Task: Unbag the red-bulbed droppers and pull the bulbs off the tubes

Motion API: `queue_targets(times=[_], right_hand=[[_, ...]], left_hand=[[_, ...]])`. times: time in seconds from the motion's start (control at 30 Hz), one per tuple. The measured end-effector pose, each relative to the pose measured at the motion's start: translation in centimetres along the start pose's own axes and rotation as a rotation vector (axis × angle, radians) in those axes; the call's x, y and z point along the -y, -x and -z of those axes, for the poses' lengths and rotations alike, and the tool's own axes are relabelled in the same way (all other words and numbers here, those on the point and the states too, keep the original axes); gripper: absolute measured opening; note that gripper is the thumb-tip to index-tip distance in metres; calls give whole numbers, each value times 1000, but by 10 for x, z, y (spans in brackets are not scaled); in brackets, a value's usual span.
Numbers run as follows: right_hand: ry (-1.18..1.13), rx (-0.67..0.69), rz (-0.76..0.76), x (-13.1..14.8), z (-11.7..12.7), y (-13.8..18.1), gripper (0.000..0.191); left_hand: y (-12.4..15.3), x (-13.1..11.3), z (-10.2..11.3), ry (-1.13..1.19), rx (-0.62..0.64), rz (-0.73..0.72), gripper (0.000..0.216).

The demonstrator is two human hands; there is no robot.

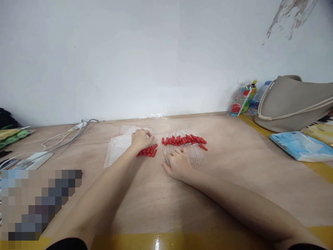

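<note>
My left hand (142, 139) is just above a small pile of loose red rubber bulbs (151, 151), at the edge of the clear plastic bags (117, 147). Its fingers are curled in, and whatever they may hold is hidden. My right hand (179, 164) rests with bent fingers and thumb apart at the left end of a row of thin clear tubes (197, 154). Behind that row lies a band of red bulbs (182, 140) fitted to more clear tubes, like droppers. One red bulb (203, 147) sits at the right of the near row.
Cables (70, 135) and a white device (39, 160) lie on the left. At the back right stand drink bottles (240, 100) beside a grey bag (291, 100). A blue tissue pack (299, 146) lies before the bag. A white wall (130, 62) closes off the table's back.
</note>
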State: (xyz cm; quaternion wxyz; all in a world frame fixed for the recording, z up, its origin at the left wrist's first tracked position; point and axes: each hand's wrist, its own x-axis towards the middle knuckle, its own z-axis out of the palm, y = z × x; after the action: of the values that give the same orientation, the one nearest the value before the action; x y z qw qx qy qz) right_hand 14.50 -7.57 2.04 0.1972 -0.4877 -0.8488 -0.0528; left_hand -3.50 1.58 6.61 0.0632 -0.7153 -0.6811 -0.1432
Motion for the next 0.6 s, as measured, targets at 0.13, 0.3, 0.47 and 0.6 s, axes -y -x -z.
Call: queue_targets(times=[0.13,0.3,0.47,0.6], right_hand=[[-18,62,-70,6,-2,-10,28],[-55,77,-141,13,-8,-20,29],[-61,26,-132,15,-12,-21,28],[-74,-85,-103,6,-7,-12,26]], left_hand=[[-7,-26,-14,-19,81,-44,31],[-14,-39,-27,-43,151,-11,36],[-18,-42,-35,-39,190,50,36],[-16,-44,-28,-22,139,56,31]])
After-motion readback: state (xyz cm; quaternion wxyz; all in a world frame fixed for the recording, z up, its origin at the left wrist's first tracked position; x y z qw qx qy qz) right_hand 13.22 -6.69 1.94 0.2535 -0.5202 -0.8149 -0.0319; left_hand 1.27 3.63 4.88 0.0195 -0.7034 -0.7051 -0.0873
